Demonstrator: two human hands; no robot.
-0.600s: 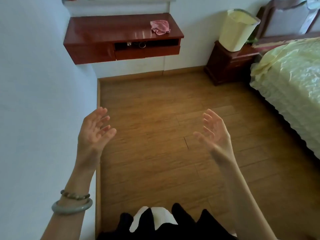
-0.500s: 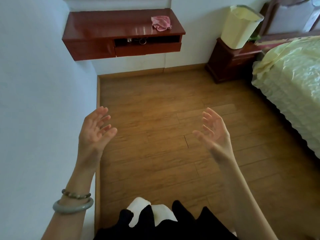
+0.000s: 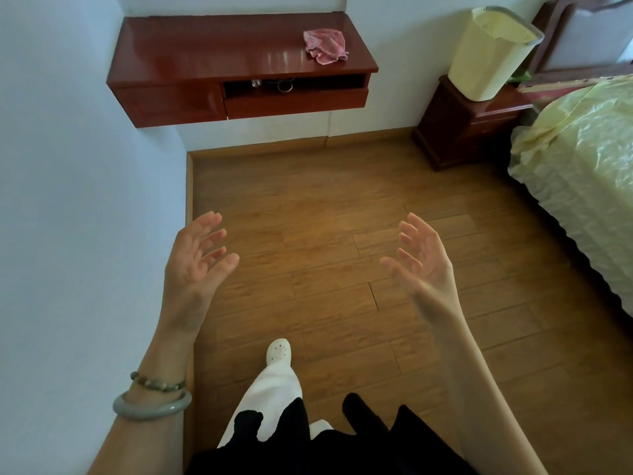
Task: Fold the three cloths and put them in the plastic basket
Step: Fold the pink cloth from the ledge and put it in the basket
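- Head view: the left hand (image 3: pixel 197 255) is raised over the wooden floor (image 3: pixel 308 207), palm turned inward and fingers spread loose; it grips nothing.
- The right hand (image 3: pixel 423 260) is level with it and well apart, palm facing the left one, fingers open and slightly curled, also empty.
- On the left forearm, below the hand, sit a grey-green bangle (image 3: pixel 152 406) and, just above it toward the wrist, a beaded bracelet (image 3: pixel 157 383).
- Far ahead of the hands, a little closer to the right one's side, a crumpled pink cloth (image 3: pixel 325 46) lies on the right part of a glossy red-brown worktop (image 3: pixel 212 60) fixed to the wall; it is not folded.
- Under the cloth, the worktop's drawer (image 3: pixel 294 97) stands partly open, with small metal things inside, too small to tell.
- Ahead and to the right of the right hand, a pale yellow plastic basket (image 3: pixel 486 53) stands tilted on a dark wooden nightstand (image 3: pixel 469 132), well apart from the cloth.
- Right of the right hand runs a bed (image 3: pixel 582 186) under a pale yellow cover.
- Left of the left hand is a plain white wall (image 3: pixel 75 200), close beside the forearm.
- Below and between the hands, a white shoe (image 3: pixel 279 353) points forward on the floor, with a white trouser leg and dark clothing behind it.
- Only one cloth shows in this view.
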